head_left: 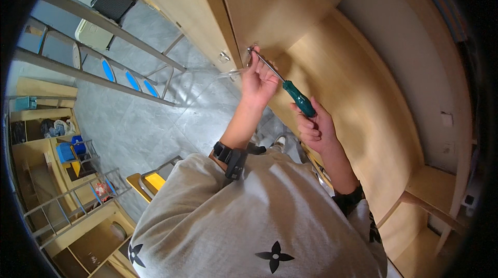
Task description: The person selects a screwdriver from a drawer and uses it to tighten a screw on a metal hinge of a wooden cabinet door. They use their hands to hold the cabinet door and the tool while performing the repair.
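My right hand is wrapped round the dark green handle of a screwdriver. Its metal shaft slants up and left to the inner face of a wooden cabinet panel. Beside the shaft's tip, my left hand has its fingers closed against the panel near its front edge. A small metallic part shows at those fingertips, partly covered, and I cannot make out what it is. A metal latch-like fitting sits on the wooden face just left of my left hand.
Light wood lines the cabinet interior on the right. Metal bunk ladders with blue treads stand at left over the grey tiled floor. A yellow-seated chair is low on the left. Suitcases stand at the far left.
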{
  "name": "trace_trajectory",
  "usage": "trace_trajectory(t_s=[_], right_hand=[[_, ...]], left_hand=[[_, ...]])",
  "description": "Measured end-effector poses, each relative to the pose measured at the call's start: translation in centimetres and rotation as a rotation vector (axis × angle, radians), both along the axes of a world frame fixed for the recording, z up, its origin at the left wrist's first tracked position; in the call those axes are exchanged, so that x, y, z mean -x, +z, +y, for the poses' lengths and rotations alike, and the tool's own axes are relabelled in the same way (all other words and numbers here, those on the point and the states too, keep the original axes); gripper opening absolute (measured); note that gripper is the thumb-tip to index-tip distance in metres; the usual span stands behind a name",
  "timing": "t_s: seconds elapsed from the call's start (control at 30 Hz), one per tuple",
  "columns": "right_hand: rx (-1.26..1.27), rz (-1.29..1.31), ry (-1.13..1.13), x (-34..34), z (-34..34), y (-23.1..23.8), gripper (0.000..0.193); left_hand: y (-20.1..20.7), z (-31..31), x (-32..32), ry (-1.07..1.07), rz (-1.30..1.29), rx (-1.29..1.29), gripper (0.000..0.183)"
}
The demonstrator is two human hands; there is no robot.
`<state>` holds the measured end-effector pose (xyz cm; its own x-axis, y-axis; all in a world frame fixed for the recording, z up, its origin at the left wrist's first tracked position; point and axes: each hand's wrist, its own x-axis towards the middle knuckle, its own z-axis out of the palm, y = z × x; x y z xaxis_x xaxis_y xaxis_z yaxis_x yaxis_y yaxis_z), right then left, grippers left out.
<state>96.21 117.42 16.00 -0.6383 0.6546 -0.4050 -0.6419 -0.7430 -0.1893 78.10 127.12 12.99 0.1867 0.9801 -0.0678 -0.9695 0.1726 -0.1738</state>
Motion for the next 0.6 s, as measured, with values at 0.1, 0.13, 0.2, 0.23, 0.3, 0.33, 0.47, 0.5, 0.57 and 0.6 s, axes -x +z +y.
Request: trace_trajectory(t_s=[0.1,0.13,0.2,0.23,0.3,0.33,0.47,0.5,0.57,0.6], right_hand=[[-0.009,-0.005,-0.004,0.0,-0.3,0.4,0.051],[-0.129,-0.263,-0.060,0.4,-0.3,1.3,0.045],[-0.253,-0.524,-0.115,1.1,-0.7,1.7,0.038],[-0.581,-0.928,-0.189,1.4,-0.9,1.5,0.033],[-1.250,-1.626,-0.424,2.3,-0.8,1.5,0.035],[-1.251,-1.628,-0.425,2.2,-0.7,1.5,0.035],[-1.487,-1.798,-0.446,1.9,-0.6,1.4,0.035],[-1.239,-1.585,-0.458,2.2,-0.7,1.5,0.035],[-0.997,-1.364,-0.465,2.3,-0.8,1.4,0.035],[-0.723,-1.045,-0.413,1.9,-0.7,1.1,0.032]], left_hand=[[0.0,0.0,0.1,-0.015,0.005,-0.044,0.017],[0.1,-0.1,0.2,-0.021,0.001,-0.025,0.015],[0.1,-0.2,0.3,-0.028,-0.005,-0.006,0.014],[0.1,-0.3,0.2,-0.030,-0.030,0.038,0.014],[-0.1,-0.3,0.3,-0.033,-0.056,0.081,0.016],[-0.2,-0.3,0.4,-0.048,-0.103,0.076,0.015],[0.1,-0.2,0.3,-0.056,-0.165,0.095,0.012],[0.1,-0.1,0.4,-0.060,-0.163,0.092,0.012],[0.0,-0.1,0.8,-0.054,-0.170,0.129,0.012],[-0.1,0.0,0.8,-0.057,-0.172,0.128,0.012]])
